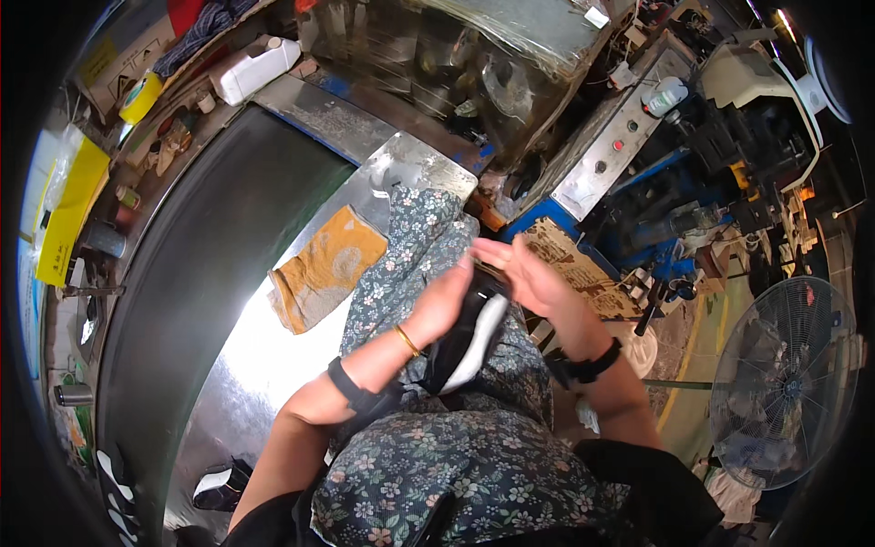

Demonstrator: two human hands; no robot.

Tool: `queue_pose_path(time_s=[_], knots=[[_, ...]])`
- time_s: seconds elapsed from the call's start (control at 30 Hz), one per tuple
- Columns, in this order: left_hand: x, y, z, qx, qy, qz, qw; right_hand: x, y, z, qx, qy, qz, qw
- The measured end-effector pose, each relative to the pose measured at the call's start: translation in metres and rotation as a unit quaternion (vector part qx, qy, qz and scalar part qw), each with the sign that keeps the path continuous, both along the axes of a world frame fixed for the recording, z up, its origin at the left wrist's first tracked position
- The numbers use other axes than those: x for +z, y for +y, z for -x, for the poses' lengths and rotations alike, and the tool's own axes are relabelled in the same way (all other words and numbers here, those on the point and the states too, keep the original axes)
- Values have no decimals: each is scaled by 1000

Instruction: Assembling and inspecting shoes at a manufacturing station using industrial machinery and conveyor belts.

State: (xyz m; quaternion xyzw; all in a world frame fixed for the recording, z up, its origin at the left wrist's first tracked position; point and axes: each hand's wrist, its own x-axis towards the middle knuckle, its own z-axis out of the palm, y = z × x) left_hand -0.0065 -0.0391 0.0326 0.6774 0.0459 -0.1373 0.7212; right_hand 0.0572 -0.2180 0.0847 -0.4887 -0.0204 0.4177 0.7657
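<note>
A shoe (469,342) with a black upper and a white sole is tilted over my floral-covered lap, between my two hands. My left hand (442,301) lies along its left side, closed on it, its fingers slightly smeared. Beside the shoe's upper end, my right hand (533,278) has its fingers stretched out and its thumb raised. Whether its palm touches the shoe cannot be made out. Dark floral fabric (401,260) spreads from my lap onto the metal table. To its left lies a folded orange-brown cloth (333,264).
Another black and white shoe (221,486) sits at the lower left of the metal table (246,392). More shoes (118,492) stand on the dark conveyor belt (182,264). A control box with buttons (611,150) stands at the back right. A large fan (788,383) is at far right.
</note>
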Motion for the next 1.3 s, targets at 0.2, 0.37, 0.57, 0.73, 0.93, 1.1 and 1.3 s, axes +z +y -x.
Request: queue_pose_path(time_s=[0.2, 0.37, 0.57, 0.73, 0.93, 1.1, 1.3], knots=[[58, 18, 35, -90, -240, -75, 964, 21, -86, 41, 113, 199, 107, 968], [-5, 121, 37, 66, -189, -605, 771, 33, -65, 42, -129, 108, -8, 986], [-47, 148, 81, 43, -131, -677, 723, -38, 87, -138, -266, -169, -7, 949], [-14, 160, 119, 47, -176, -502, 846, -97, 112, -248, -121, -452, 286, 836], [5, 228, 259, 276, -68, -538, 794, -90, 117, -57, 82, -476, 250, 839], [2, 357, 432, 487, 215, -739, 413, -67, 81, 57, 170, -519, 275, 791], [-27, 389, 576, 779, 311, -79, 539, -86, 84, 62, 119, -419, 241, 867]])
